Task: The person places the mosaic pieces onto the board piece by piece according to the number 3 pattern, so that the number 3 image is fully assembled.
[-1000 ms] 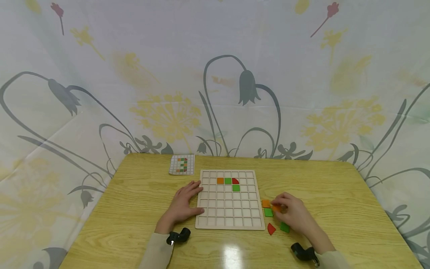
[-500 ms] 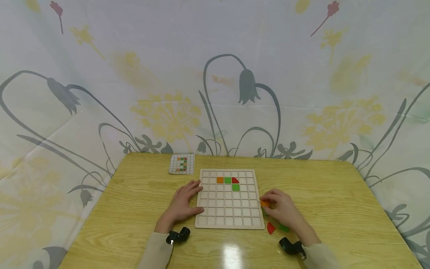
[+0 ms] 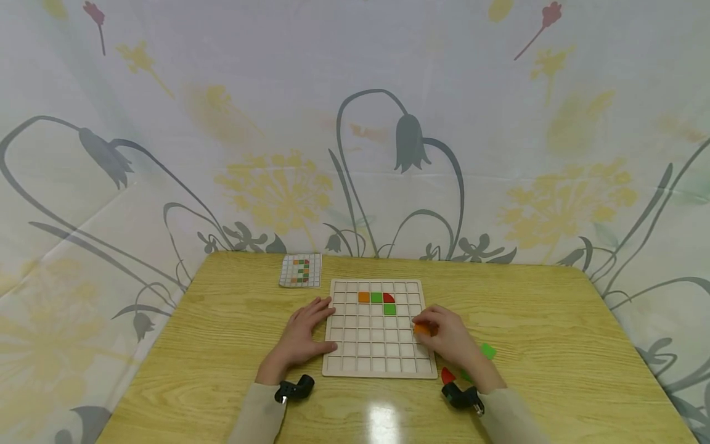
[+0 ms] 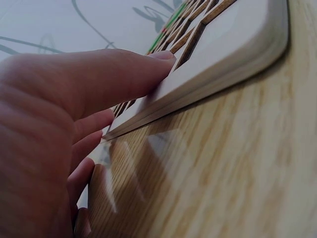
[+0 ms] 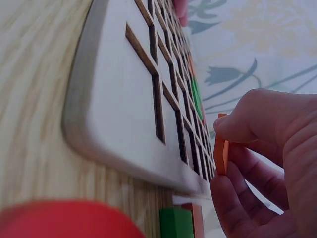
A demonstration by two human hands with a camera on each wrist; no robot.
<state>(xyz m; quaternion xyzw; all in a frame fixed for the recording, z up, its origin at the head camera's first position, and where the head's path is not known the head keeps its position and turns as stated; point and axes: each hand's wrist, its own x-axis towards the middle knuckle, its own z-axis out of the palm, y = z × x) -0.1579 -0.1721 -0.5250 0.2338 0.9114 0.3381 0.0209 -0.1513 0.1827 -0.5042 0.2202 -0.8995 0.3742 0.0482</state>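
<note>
My right hand [image 3: 448,338] pinches an orange square tile [image 5: 221,148] between thumb and fingers, over the right edge of a wooden grid board [image 3: 379,374]. My left hand [image 3: 299,338] rests at the board's left side, its thumb [image 4: 124,74] on the rim and its fingers extended. Set in the upper cells are an orange tile [image 3: 363,297], a green tile [image 3: 376,298] and a red quarter-circle tile [image 3: 388,298], with another green tile [image 3: 390,309] below the red one.
Right of the board lie a red quarter-circle piece [image 3: 447,375] and a bright green piece [image 3: 488,351]. The right wrist view shows a green piece [image 5: 176,222] beside an orange one [image 5: 197,220] by the board. A printed pattern card [image 3: 285,280] lies back left.
My right hand has moved left with the orange tile, from the loose pieces to over the board's right edge. The bright green piece right of the wrist has come into view. My left hand stays put.
</note>
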